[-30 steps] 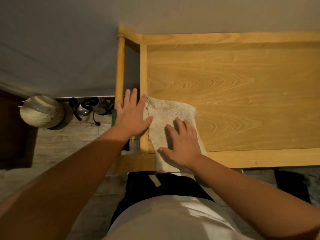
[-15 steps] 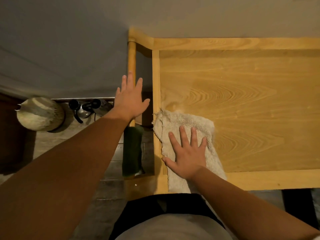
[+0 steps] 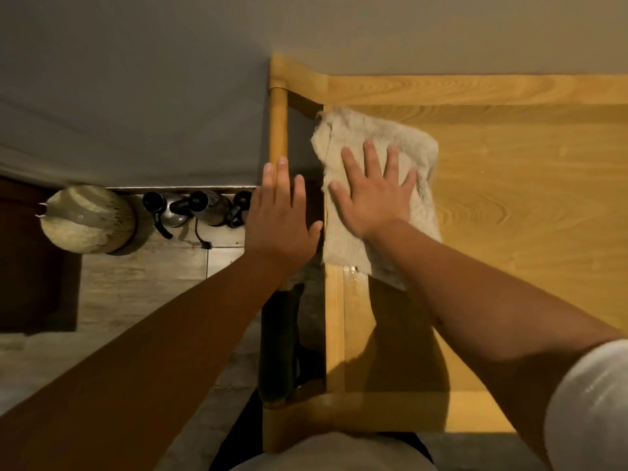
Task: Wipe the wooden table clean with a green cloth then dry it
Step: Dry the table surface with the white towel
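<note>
Fingers [image 3: 370, 158] of the right hand [image 3: 372, 195] lie straight and spread, pressing flat on a pale beige terry towel [image 3: 384, 137] at the upper centre of the frame. The towel's long axis runs from the light wooden table's [image 3: 509, 198] far left corner down toward the near edge. The left hand [image 3: 282, 219], fingers straight and close together, hovers just left of the table. A dark green cloth [image 3: 278, 348] hangs below it.

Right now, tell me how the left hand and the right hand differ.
The right hand presses flat on the pale towel on the wooden table; the left hand holds nothing, hovering beside the table's left edge. The right hand reaches farther forward than the left hand. Both have straight, spread fingers.
</note>
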The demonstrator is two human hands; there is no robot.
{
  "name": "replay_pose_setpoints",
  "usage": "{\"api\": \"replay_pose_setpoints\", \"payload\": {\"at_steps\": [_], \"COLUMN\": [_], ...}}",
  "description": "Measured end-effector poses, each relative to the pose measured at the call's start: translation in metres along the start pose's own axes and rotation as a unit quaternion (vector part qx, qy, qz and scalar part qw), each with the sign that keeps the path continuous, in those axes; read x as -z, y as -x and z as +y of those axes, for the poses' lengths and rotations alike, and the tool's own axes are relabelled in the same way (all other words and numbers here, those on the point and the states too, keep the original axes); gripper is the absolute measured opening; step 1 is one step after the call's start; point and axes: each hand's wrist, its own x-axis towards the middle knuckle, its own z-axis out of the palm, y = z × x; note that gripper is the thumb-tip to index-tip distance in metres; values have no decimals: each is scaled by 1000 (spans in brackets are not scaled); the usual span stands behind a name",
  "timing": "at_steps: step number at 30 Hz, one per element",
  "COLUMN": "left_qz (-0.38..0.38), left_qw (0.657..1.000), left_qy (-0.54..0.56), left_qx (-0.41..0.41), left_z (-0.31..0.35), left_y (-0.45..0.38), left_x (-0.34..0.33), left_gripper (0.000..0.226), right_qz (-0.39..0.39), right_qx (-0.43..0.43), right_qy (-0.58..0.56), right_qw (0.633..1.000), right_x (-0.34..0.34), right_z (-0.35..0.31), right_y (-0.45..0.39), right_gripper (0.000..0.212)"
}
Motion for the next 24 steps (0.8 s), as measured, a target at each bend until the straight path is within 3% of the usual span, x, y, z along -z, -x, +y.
{"api": "replay_pose_setpoints", "payload": {"at_steps": [4, 10, 17, 24], "left_qz": [12, 2, 3, 23], "left_qw": [1000, 1000, 999, 998], "left_qy": [2, 11, 31, 59], "left_qx": [3, 21, 13, 18], "left_z": [-1, -1, 0, 2], "left_y": [2, -5, -2, -1], "left_x": [-5, -9, -2, 6], "left_gripper": [81, 86, 70, 62], "right_qz": [42, 50, 38, 15], "right_qx": [3, 25, 42, 55], "right_qy": [-6, 28, 46, 33], "right_qw": [999, 998, 997, 998], "right_x": [15, 24, 24, -5], "right_z": [-6, -8, -8, -9], "right_y": [-75, -135, -113, -8], "right_gripper": [60, 79, 73, 65]}}
